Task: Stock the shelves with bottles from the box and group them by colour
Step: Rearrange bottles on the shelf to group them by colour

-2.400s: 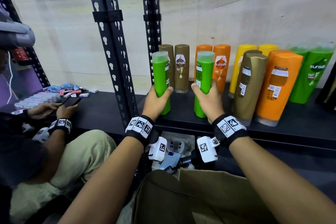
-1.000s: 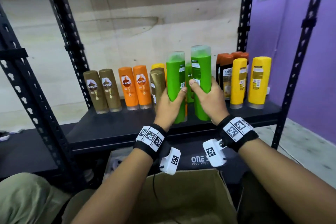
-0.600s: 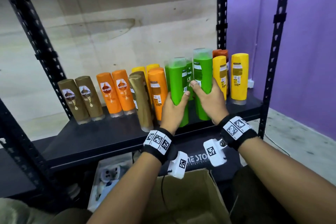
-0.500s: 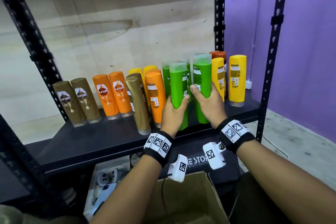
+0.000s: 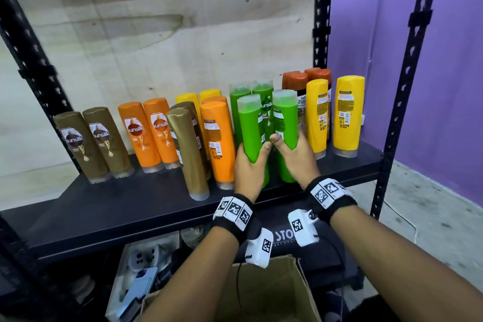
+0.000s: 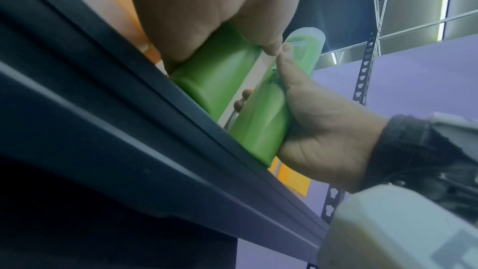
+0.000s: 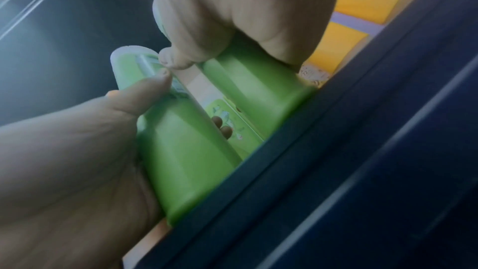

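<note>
Two green bottles stand side by side in front of two more green bottles (image 5: 262,87) on the black shelf (image 5: 130,204). My left hand (image 5: 248,167) grips the left green bottle (image 5: 251,125) low on its body. My right hand (image 5: 296,158) grips the right green bottle (image 5: 285,120) the same way, and my two thumbs touch between them. In the left wrist view the left hand (image 6: 207,7) wraps its bottle (image 6: 214,77), whose base meets the shelf's front edge (image 6: 129,109). The right wrist view shows the right hand (image 7: 245,7) round its bottle (image 7: 253,89).
Brown (image 5: 86,144), orange (image 5: 146,133) and yellow (image 5: 346,115) bottles stand along the shelf, with a gold one (image 5: 189,154) and an orange one (image 5: 218,144) further forward. Dark red-capped bottles (image 5: 298,86) stand at the back right. An open cardboard box (image 5: 261,293) sits below my wrists. Black uprights (image 5: 407,73) frame the shelf.
Both hands carried the green bottles to the right along the shelf, past the brown and orange ones, and lowered them in front of the green pair. The grips are unchanged.
</note>
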A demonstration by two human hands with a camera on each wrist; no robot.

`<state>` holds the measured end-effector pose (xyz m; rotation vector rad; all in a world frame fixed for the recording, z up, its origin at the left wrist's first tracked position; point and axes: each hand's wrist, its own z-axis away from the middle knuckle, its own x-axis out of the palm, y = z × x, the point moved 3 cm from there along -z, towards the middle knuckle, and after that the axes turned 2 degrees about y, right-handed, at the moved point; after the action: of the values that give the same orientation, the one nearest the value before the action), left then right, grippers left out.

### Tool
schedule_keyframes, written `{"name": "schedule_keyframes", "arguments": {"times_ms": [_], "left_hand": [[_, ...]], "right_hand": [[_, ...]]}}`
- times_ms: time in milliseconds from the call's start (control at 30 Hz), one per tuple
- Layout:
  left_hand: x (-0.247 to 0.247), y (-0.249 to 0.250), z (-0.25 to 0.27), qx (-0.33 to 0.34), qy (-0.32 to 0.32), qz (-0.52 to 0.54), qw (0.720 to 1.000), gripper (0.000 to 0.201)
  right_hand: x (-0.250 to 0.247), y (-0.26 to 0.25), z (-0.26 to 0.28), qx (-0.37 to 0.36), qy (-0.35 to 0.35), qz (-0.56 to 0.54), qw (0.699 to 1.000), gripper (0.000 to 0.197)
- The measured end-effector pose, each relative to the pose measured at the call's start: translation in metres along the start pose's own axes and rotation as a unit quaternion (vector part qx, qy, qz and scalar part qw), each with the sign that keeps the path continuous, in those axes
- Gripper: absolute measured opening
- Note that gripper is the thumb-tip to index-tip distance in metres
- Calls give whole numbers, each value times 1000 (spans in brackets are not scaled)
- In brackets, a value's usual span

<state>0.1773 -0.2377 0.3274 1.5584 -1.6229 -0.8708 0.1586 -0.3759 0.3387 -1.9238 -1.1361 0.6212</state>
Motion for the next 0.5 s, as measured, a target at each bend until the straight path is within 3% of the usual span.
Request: {"name": "schedule_keyframes", "arguments": {"times_ms": [233,433,500], "left_hand": [[8,-19,-7,14,12,-38,999,46],[8,-22,-4,-6,16,-70,997,57],[6,-19,-2,-9,2,-80,997,62]], "right_hand": [[3,13,-4,1,-6,-19,1000,74],[3,27,-7,36,-28,-10,999,76],[2,31,-8,54,-24,-19,998,86]]}}
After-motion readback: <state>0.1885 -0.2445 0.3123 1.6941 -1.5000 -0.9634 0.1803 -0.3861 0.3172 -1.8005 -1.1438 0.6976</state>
